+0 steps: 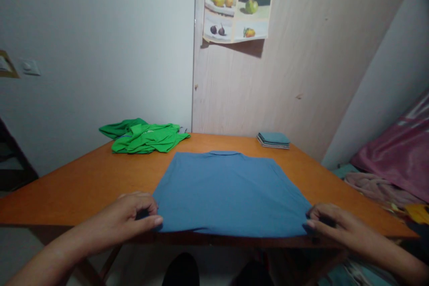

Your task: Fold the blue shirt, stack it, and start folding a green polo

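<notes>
A blue collared shirt [231,192] lies spread face down on the table, its sides turned in and its collar toward the wall. Its hem runs along the table's near edge. At the left hem corner, my left hand [139,214] pinches the cloth between thumb and fingers. My right hand [328,223] grips the opposite hem corner in the same way. Between the two hands the hem is drawn fairly straight, with a small wrinkle left of its middle.
The orange wooden table [90,183] stands against the wall. A loose heap of green clothes [150,137] lies at its back left, a folded stack of cloth [273,140] at its back right. Pink fabric [398,152] and other textiles are piled beyond the right edge.
</notes>
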Demonstrator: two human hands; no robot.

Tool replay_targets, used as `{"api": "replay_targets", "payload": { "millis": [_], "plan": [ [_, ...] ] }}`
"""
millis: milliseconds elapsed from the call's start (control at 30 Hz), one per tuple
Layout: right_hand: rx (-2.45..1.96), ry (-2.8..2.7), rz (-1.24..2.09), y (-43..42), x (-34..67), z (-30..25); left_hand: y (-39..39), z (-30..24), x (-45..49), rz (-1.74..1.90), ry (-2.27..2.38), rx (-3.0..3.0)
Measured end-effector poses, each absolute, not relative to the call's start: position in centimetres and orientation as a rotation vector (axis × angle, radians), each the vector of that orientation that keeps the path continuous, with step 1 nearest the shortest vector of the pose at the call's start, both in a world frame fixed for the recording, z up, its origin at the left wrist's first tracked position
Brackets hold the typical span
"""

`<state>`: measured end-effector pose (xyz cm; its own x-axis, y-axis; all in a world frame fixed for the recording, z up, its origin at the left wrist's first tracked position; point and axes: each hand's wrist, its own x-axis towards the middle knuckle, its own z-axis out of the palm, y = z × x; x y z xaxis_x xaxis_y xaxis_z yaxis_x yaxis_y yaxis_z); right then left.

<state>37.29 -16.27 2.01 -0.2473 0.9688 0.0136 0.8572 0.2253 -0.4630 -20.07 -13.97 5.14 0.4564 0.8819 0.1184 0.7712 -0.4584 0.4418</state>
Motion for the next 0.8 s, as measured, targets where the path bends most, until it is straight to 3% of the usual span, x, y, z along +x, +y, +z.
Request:
{"api": "replay_targets", "payload": {
  "millis": [167,333,533,800],
  "plan": [
    [-1.604,-2.264,0.288,-16.3,31.7,3.0,-15.2,5.4,-14.7,0.479,1.346,2.552],
    [-1.488,-2.433,0.133,-16.9,28.0,-0.7,-16.3,2.3,-11.5,0.416,1.230,2.732],
    [-1.501,-2.448,-0.112,-17.3,30.4,-5.3,-16.5,-2.7,-13.3,0.648,1.324,3.013],
    [-1.512,-2.365,-0.239,-17.5,35.1,-5.8,-16.5,-3.5,-16.0,0.806,1.425,3.158]
  ]
}}
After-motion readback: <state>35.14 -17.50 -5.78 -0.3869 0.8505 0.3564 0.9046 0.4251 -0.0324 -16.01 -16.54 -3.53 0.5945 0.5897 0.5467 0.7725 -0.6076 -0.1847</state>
